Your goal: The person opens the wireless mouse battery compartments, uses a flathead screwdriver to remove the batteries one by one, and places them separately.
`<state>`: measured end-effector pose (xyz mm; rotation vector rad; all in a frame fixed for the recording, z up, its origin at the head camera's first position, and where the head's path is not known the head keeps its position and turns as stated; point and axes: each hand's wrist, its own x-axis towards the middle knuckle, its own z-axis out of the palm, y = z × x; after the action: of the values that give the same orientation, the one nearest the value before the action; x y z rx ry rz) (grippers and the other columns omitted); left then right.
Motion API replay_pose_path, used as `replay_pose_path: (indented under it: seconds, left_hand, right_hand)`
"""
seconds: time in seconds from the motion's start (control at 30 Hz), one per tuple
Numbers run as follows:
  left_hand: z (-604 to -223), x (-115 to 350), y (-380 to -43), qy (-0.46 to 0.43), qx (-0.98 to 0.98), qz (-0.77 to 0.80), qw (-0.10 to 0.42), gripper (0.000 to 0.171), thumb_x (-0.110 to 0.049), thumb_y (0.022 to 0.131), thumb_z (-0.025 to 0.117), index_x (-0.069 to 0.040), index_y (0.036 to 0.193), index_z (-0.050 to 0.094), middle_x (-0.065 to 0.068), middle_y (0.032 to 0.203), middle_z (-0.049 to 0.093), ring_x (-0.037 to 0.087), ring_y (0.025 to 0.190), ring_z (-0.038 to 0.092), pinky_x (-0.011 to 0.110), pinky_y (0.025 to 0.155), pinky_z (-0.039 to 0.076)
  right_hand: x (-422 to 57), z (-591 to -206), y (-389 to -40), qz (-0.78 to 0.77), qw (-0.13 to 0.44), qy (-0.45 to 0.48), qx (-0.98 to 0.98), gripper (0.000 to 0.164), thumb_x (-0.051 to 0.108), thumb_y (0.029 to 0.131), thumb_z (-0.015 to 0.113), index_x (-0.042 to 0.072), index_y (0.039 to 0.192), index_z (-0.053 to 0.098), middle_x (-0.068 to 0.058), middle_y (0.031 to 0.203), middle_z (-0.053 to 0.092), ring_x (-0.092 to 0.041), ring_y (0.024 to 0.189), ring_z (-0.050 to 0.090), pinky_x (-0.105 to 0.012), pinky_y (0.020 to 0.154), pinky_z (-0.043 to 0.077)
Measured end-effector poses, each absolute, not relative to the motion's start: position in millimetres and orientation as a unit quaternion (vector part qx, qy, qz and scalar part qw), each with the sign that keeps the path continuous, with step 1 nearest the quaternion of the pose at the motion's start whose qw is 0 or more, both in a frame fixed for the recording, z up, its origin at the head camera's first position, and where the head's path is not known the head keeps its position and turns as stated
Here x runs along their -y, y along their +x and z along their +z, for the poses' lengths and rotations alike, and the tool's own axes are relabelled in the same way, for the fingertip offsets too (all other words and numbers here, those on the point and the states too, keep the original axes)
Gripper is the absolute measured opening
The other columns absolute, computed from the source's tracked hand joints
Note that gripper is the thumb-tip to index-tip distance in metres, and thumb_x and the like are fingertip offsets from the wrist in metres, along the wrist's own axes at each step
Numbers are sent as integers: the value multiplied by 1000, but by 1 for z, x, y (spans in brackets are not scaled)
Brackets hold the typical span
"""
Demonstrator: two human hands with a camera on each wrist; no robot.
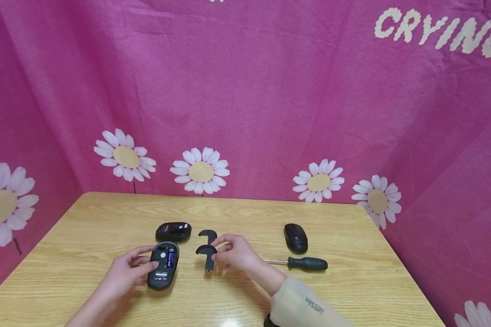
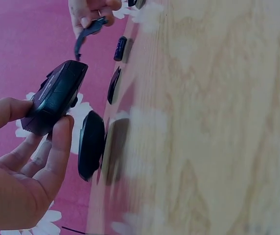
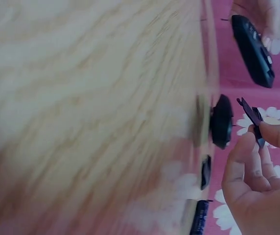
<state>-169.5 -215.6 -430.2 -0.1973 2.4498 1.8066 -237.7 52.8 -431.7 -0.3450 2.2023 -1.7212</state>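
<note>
My left hand point(image 1: 124, 271) grips a black computer mouse point(image 1: 161, 281), tilted with its underside facing me. Its battery compartment is uncovered, and a blue battery point(image 1: 170, 259) sits inside. In my right hand point(image 1: 240, 254), thumb and fingers pinch a black battery cover point(image 1: 209, 261) with a curved top and a narrow stem. The cover is just right of the held mouse, apart from it, and raised off the table in the right wrist view. A similar cover point(image 1: 208, 234) lies on the table behind it. At the back left, another mouse point(image 1: 168, 232) rests upside down with its compartment uncovered.
A loose battery point(image 2: 120, 48) lies on the wooden table point(image 1: 118, 218), hidden behind my right hand in the head view. To the right are a third mouse point(image 1: 296, 238), upright, and a screwdriver point(image 1: 308, 264) with a dark green handle. A pink curtain point(image 1: 249, 100) hangs behind.
</note>
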Motion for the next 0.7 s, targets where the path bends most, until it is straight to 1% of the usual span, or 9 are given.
replay_pose_path:
  seconds: [0.1,0.23,0.43,0.7]
  left_hand:
    - [-431,217,-170,-66,-803,591,49,57,-12,85,68,4,135,45,22,108,65,18,79,64,33,61,55]
    - [-432,217,-170,-69,-796,598,54,57,-10,85,67,5,135,44,22,109,65,18,79,64,34,61,55]
    - [-435,216,-171,-70,-793,602,58,57,-10,84,68,4,135,45,20,106,66,19,78,64,34,61,55]
    - [-433,217,-168,-61,-790,607,57,58,-8,85,67,6,135,43,25,110,63,20,78,66,35,61,56]
  right_hand:
    - [-51,-437,-242,-603,177,-116,-769,27,-3,75,70,-1,102,64,-11,73,69,-12,50,56,-29,45,51]
    - [-47,-444,-247,-595,189,-113,-773,25,-4,76,70,-1,100,64,-9,68,66,-12,50,55,-25,43,49]
    - [-44,-450,-249,-560,177,-105,-803,22,-4,75,72,2,95,64,-10,68,68,-12,48,56,-25,42,48]
    - [-41,-450,-252,-497,155,-110,-847,20,-1,76,74,3,92,64,-2,66,65,-10,46,56,-24,42,49]
